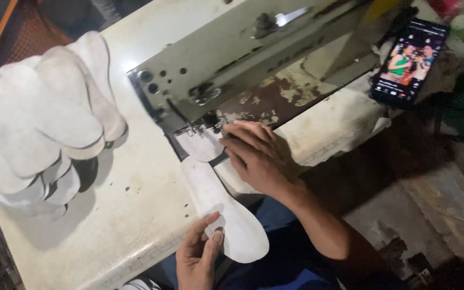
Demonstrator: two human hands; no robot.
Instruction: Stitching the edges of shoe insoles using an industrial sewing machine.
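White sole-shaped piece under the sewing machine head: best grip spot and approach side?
Probably the rounded free end of the white sole-shaped piece, from the operator's side. It overhangs the table edge, so both faces are reachable; the left hand already has its grip there. The far end lies flat under the sewing machine head, beside the right hand.

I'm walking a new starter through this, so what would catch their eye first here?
Most likely the sewing machine at the centre, with the right hand flat on a white sole-shaped piece beneath it and the left hand pinching its near end. Then the heap of white pieces at left and a lit phone top right.
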